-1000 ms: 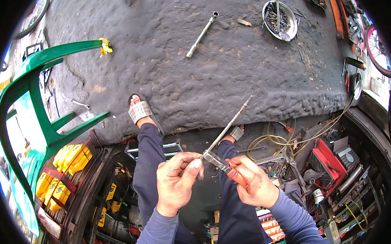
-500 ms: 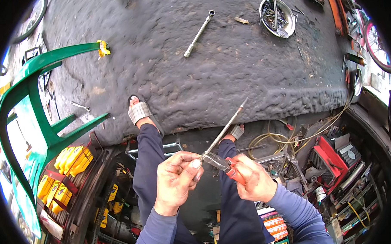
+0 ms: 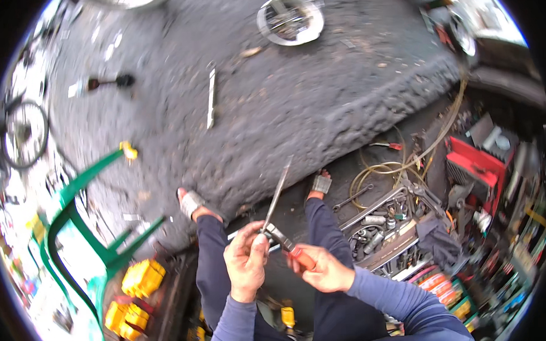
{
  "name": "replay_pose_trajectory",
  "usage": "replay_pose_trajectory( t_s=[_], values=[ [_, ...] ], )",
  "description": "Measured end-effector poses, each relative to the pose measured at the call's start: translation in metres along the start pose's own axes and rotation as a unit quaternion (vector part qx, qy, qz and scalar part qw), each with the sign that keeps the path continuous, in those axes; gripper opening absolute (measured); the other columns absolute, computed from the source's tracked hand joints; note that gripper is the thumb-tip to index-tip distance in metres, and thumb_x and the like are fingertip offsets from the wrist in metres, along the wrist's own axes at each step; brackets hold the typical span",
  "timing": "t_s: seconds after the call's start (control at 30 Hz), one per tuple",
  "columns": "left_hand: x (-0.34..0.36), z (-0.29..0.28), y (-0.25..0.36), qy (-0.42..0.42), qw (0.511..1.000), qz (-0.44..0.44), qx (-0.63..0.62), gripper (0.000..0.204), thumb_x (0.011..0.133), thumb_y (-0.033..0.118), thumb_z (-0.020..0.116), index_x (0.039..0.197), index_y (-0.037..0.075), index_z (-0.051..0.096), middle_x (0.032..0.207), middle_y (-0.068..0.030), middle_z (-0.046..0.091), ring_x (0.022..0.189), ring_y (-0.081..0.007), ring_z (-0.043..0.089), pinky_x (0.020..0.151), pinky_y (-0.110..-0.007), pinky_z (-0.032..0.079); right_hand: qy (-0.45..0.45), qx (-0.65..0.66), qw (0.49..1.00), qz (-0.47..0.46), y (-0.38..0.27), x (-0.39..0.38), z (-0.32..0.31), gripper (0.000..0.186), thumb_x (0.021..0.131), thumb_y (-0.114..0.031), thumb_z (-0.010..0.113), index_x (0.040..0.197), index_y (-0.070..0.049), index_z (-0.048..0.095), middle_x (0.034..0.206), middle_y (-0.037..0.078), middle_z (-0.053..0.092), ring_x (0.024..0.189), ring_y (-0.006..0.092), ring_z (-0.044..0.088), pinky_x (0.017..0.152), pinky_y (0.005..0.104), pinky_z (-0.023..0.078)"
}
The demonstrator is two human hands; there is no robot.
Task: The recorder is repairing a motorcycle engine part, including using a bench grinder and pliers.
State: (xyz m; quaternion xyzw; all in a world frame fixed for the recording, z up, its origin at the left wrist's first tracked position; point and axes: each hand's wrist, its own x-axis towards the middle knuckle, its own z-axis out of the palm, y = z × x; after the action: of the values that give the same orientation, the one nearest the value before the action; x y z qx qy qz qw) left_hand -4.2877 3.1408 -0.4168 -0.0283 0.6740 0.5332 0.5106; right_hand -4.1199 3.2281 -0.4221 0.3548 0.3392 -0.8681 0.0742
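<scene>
My left hand (image 3: 246, 261) pinches the lower end of a thin, straight metal rod (image 3: 278, 191) between thumb and fingers. The rod slants up and slightly right, its tapered tip pointing away from me. In my right hand (image 3: 326, 269) is a pair of pliers (image 3: 301, 256) with red handles, fingers wrapped round them. The metal jaws reach the rod's lower end right beside my left thumb. Blur and my fingers hide exactly how the jaws sit on it. Both hands are held above the dark gap between my knees.
A green plastic chair (image 3: 76, 219) stands left, near yellow containers (image 3: 143, 278). On the dark ground lie a long socket wrench (image 3: 211, 99) and a bowl (image 3: 311, 35) of metal parts. Right are a coiled hose (image 3: 369, 178), a tray of sockets (image 3: 381, 260) and a red toolbox (image 3: 474, 166).
The whole view has turned, so the bowl and wrench sit farther left and the chair lower. The rod looks steeper. Both hands keep their holds on rod and pliers.
</scene>
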Motion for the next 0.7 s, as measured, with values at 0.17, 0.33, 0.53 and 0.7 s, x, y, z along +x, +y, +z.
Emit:
replay_pose_trajectory(
  t_s=[0.17,0.33,0.53,0.7],
  values=[
    [-0.019,0.052,0.007,-0.014,1.0,-0.027,0.004,0.019,0.096,0.009,0.055,0.112,-0.001,0.058,0.067,0.0036,0.05,0.052,-0.0017,0.04,0.044,-0.018,0.031,0.123,0.061,0.984,-0.11,0.016,-0.064,-0.023,0.019,0.069,0.01,0.047,0.083,-0.002,0.05,0.091,0.007,0.054,0.081,0.0189,0.056,0.073,0.0316,0.047],
    [-0.079,0.081,0.049,-0.098,0.846,0.047,0.521,0.03,0.076,0.014,0.078,0.098,0.002,0.061,0.061,-0.002,0.058,0.054,-0.0102,0.055,0.054,-0.026,0.045,0.268,-0.226,0.934,-0.063,0.086,-0.156,-0.112,0.03,0.073,-0.001,0.053,0.103,-0.002,0.058,0.097,0.017,0.058,0.09,0.0349,0.059,0.082,0.0373,0.049],
    [-0.128,0.123,0.126,-0.13,0.673,0.073,0.725,0.019,0.076,0.024,0.066,0.075,0.005,0.065,0.057,-0.0117,0.059,0.052,-0.0285,0.06,0.049,-0.041,0.045,0.229,-0.238,0.942,0.054,0.17,-0.203,-0.156,0.038,0.07,-0.018,0.068,0.105,-0.007,0.059,0.098,0.02,0.063,0.098,0.0382,0.061,0.086,0.0433,0.048],
    [-0.113,0.221,0.16,-0.333,0.646,0.0,0.687,0.02,0.078,0.019,0.064,0.085,0.001,0.065,0.069,-0.0206,0.063,0.063,-0.0354,0.063,0.057,-0.043,0.047,0.247,-0.149,0.952,0.104,0.163,-0.211,-0.178,0.026,0.068,-0.012,0.068,0.091,-0.005,0.059,0.086,0.012,0.065,0.083,0.0268,0.064,0.075,0.0364,0.049]
  ],
)
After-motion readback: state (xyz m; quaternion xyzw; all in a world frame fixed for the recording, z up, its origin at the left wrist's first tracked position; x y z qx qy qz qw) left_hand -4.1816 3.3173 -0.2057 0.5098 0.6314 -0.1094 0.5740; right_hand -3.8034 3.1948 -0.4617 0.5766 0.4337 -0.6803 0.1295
